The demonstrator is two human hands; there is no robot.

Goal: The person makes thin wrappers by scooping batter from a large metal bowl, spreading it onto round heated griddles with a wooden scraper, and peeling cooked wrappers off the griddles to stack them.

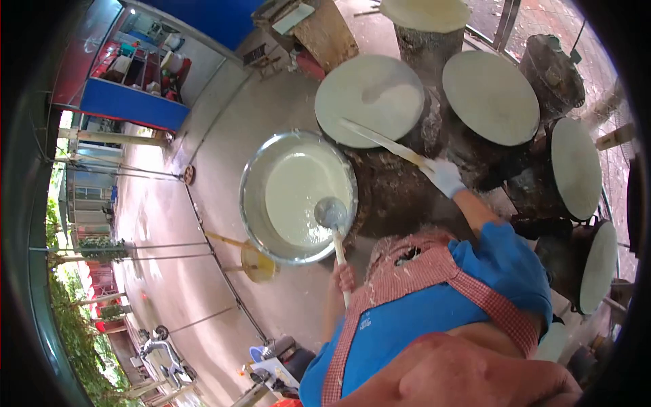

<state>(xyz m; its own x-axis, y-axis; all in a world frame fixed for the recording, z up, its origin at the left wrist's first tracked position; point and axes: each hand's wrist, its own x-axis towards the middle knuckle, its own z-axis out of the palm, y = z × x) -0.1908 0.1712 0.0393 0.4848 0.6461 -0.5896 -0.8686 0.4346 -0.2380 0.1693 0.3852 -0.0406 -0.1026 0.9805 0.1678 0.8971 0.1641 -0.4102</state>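
My left hand (344, 277), bare, is closed around the handle of a ladle (330, 212). The ladle's round metal bowl is over the pale batter (298, 183) in a wide metal basin (245, 217); I cannot tell how deep it dips. My right hand (444, 178), in a white glove, grips a long flat wooden spreader (380, 139). The spreader's far end reaches over the near edge of a round griddle (339, 88) coated in pale batter. A wetter-looking patch shows on that griddle's right half. I wear a red checked apron (407, 288).
Several more round griddles on drum-like stoves curve around my right side, including one griddle (491, 98) behind my right hand and another griddle (576, 169) farther right. A yellow bucket (259, 263) stands left of the basin. A wooden box (315, 37) is at the back.
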